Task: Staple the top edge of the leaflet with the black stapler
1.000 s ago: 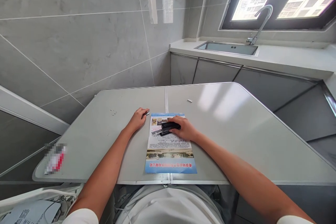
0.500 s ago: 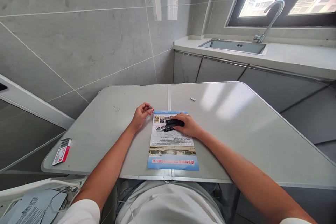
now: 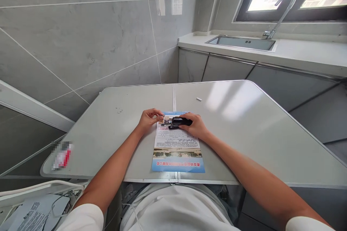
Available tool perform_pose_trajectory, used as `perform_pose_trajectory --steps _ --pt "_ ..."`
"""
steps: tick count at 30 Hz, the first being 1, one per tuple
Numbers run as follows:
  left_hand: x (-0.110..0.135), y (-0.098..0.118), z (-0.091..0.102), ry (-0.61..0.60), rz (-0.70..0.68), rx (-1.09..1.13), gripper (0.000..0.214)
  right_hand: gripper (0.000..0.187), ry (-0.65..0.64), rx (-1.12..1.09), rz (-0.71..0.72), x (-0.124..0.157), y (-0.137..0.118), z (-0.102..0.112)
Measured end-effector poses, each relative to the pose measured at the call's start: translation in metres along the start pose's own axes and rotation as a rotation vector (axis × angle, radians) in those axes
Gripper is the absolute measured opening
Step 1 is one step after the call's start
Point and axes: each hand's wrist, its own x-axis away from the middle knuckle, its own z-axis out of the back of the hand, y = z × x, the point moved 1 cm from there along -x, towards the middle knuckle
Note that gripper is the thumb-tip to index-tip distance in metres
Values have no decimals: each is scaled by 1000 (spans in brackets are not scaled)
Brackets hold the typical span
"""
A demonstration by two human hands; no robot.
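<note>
My right hand [image 3: 194, 124] is wrapped round a black stapler [image 3: 177, 120], which lies sideways above a printed sheet [image 3: 177, 142]. The stapler's jaws are apart, and its silvery metal part sticks out to the left. At that metal end, my left hand [image 3: 151, 118] has thumb and fingers pinched together. A small grey strip, seemingly staples, is between the fingertips; they mostly cover it. Under both hands the flyer lies flat, its blue lower edge towards me.
Tiny dark bits, like loose staples, lie on the grey table [image 3: 230, 144] to the left. A small white piece [image 3: 199, 99] rests beyond the flyer. A blurred red and white packet [image 3: 61, 156] sits at the left edge. Behind stand a sink [image 3: 244, 43] and tap [image 3: 284, 11].
My left hand has moved right and slightly down, bringing its pinched fingers to the stapler's metal end. My right hand still holds the stapler. The view has tipped slightly downward.
</note>
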Motion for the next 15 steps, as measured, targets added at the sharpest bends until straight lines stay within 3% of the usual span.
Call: perform_pose_trajectory --steps 6,15 --pt "6 11 -8 -83 -134 -358 20 36 -19 52 12 0 5 -3" --pt "6 14 -11 -260 -166 -417 11 35 -36 65 7 -1 4 -2"
